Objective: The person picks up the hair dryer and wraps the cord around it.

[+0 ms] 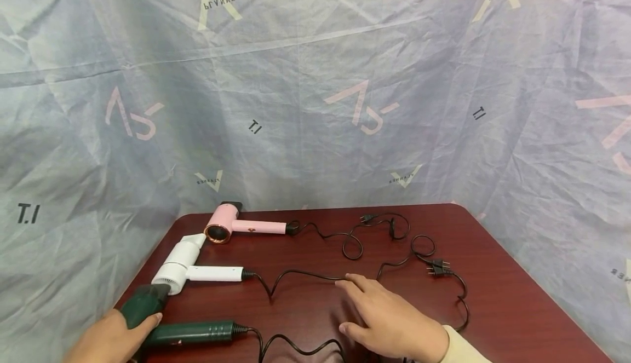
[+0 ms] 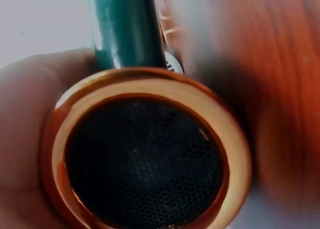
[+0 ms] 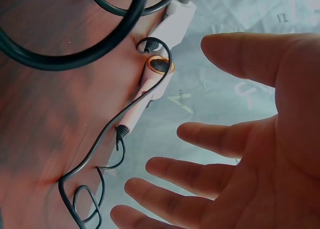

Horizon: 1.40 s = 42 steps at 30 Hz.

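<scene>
At the table's front left, my left hand (image 1: 105,338) grips the barrel of a dark green hair dryer (image 1: 192,332), thumb over its top. The left wrist view shows the dryer's copper-coloured ring (image 2: 239,154) round a black mesh intake. Its nozzle end overlaps the rear of a white hair dryer (image 1: 214,273) lying behind it. My right hand (image 1: 389,319) hovers over the table with fingers spread and nothing in its grasp. Black cord (image 1: 305,271) from the white dryer passes by its fingertips. In the right wrist view, the palm and extended fingers face the cords.
A pink hair dryer (image 1: 258,226) lies at the back left, its cord looping right to a plug (image 1: 367,218). Another black plug (image 1: 439,268) lies right of centre. The dark red table (image 1: 498,297) is backed by a hanging grey printed cloth (image 1: 296,149).
</scene>
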Tool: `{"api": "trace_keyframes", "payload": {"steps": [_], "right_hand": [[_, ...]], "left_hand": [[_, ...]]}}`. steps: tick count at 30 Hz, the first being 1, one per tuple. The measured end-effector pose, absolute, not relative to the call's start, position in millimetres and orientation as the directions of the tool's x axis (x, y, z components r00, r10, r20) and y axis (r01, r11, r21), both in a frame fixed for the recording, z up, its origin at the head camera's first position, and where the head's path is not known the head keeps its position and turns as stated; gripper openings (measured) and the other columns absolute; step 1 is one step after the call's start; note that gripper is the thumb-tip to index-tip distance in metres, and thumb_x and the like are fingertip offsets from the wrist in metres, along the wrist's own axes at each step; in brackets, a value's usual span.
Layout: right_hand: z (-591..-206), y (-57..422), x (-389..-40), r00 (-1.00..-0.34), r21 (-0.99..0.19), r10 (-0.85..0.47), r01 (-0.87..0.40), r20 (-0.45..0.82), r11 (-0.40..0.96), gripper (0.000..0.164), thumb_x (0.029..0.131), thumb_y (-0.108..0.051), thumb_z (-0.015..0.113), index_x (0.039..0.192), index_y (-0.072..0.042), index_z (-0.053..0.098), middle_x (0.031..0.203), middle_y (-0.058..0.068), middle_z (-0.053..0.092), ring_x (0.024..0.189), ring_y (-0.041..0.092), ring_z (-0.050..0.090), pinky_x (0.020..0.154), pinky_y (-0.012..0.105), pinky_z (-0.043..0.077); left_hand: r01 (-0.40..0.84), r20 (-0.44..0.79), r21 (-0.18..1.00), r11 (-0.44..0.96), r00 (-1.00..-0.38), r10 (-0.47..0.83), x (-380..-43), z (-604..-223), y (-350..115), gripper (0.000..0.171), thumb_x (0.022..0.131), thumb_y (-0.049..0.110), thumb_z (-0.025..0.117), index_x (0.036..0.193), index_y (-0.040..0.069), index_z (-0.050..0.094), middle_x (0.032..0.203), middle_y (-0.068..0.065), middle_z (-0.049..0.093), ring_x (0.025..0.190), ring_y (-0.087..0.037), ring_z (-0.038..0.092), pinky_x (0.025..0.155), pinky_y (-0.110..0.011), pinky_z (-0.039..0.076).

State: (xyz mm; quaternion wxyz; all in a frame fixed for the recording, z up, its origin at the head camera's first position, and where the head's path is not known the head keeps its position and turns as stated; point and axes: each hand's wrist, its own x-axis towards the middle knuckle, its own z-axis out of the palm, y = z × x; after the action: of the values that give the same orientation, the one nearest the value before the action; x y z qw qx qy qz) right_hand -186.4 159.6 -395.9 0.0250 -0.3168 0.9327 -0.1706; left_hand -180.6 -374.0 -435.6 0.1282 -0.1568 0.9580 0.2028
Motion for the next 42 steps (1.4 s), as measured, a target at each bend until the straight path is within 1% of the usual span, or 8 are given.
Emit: {"api": "trace_keyframes", "payload": {"steps": [8, 16, 21, 25, 29, 36, 38, 42], "right_hand": [[-398.7, 162.5, -187.1, -0.811, -0.320, -0.579, -0.571, 0.080, 0.756, 0.068, 0.098, -0.052, 0.065, 0.155, -0.021, 0.044, 0.157, 0.011, 0.045, 0.140, 0.033, 0.052, 0.104, 0.057, 0.051], [-398.8, 163.9, -188.3, -0.819, -0.284, -0.565, -0.568, 0.100, 0.773, 0.069, 0.097, -0.054, 0.065, 0.154, -0.019, 0.046, 0.156, 0.015, 0.046, 0.139, 0.035, 0.053, 0.101, 0.056, 0.053], [-395.9, 164.5, -189.7, -0.827, -0.314, -0.557, -0.551, 0.080, 0.773, 0.070, 0.098, -0.055, 0.064, 0.155, -0.020, 0.044, 0.158, 0.014, 0.044, 0.142, 0.035, 0.050, 0.103, 0.058, 0.052], [-392.4, 164.7, -191.7, -0.832, -0.339, -0.551, -0.539, 0.069, 0.771, 0.074, 0.098, -0.066, 0.055, 0.156, -0.022, 0.043, 0.159, 0.012, 0.043, 0.144, 0.033, 0.048, 0.104, 0.057, 0.051], [-389.1, 164.7, -193.8, -0.832, -0.351, -0.550, -0.536, 0.067, 0.768, 0.078, 0.097, -0.074, 0.047, 0.157, -0.024, 0.042, 0.160, 0.008, 0.042, 0.143, 0.031, 0.049, 0.102, 0.056, 0.052], [-378.5, 166.3, -195.3, -0.840, -0.373, -0.537, -0.525, 0.079, 0.765, 0.078, 0.098, -0.072, 0.047, 0.158, -0.023, 0.040, 0.162, 0.008, 0.038, 0.143, 0.033, 0.049, 0.102, 0.055, 0.053], [-374.6, 166.2, -195.0, -0.845, -0.379, -0.527, -0.520, 0.093, 0.766, 0.076, 0.099, -0.069, 0.051, 0.158, -0.023, 0.040, 0.163, 0.009, 0.037, 0.144, 0.034, 0.047, 0.104, 0.056, 0.051], [-367.3, 164.9, -195.0, -0.852, -0.368, -0.508, -0.516, 0.126, 0.773, 0.071, 0.099, -0.062, 0.057, 0.157, -0.024, 0.041, 0.162, 0.006, 0.038, 0.144, 0.032, 0.047, 0.105, 0.055, 0.050]], "left_hand": [[-0.342, -0.286, 0.337, 0.877, -0.925, -0.251, -179.4, -434.0, -376.5, 0.104, 0.089, 0.076, 0.057, 0.108, -0.026, 0.043, 0.080, -0.016, 0.055, 0.071, -0.028, 0.060, 0.070, -0.046, 0.054], [-0.347, -0.283, 0.352, 0.869, -0.925, -0.254, -173.2, -430.7, -374.8, 0.088, 0.089, 0.075, 0.057, 0.095, -0.013, 0.049, 0.077, -0.014, 0.054, 0.068, -0.027, 0.059, 0.063, -0.040, 0.050], [-0.339, -0.278, 0.380, 0.861, -0.929, -0.243, -170.5, -425.2, -371.7, 0.088, 0.090, 0.075, 0.056, 0.096, -0.013, 0.050, 0.077, -0.013, 0.056, 0.066, -0.025, 0.059, 0.059, -0.037, 0.048], [-0.338, -0.267, 0.385, 0.859, -0.931, -0.247, -168.8, -417.6, -367.2, 0.099, 0.090, 0.078, 0.054, 0.105, -0.019, 0.045, 0.080, -0.015, 0.056, 0.068, -0.026, 0.060, 0.060, -0.038, 0.048], [-0.340, -0.238, 0.409, 0.846, -0.936, -0.261, -166.6, -408.5, -360.0, 0.103, 0.089, 0.080, 0.054, 0.113, -0.019, 0.040, 0.083, -0.016, 0.057, 0.071, -0.027, 0.059, 0.059, -0.037, 0.047], [-0.279, -0.151, 0.482, 0.831, -0.960, -0.234, -172.6, -389.8, -349.3, 0.115, 0.091, 0.079, 0.052, 0.138, -0.023, 0.025, 0.106, -0.029, 0.059, 0.086, -0.032, 0.061, 0.066, -0.036, 0.048], [-0.254, -0.119, 0.508, 0.823, -0.967, -0.224, -175.0, -384.5, -346.0, 0.111, 0.093, 0.077, 0.052, 0.138, -0.022, 0.028, 0.106, -0.027, 0.060, 0.086, -0.030, 0.062, 0.067, -0.035, 0.048], [-0.169, -0.023, 0.559, 0.812, -0.982, -0.188, -178.4, -374.7, -338.5, 0.090, 0.096, 0.069, 0.055, 0.129, -0.014, 0.045, 0.098, -0.018, 0.064, 0.080, -0.024, 0.063, 0.064, -0.033, 0.049]]}}
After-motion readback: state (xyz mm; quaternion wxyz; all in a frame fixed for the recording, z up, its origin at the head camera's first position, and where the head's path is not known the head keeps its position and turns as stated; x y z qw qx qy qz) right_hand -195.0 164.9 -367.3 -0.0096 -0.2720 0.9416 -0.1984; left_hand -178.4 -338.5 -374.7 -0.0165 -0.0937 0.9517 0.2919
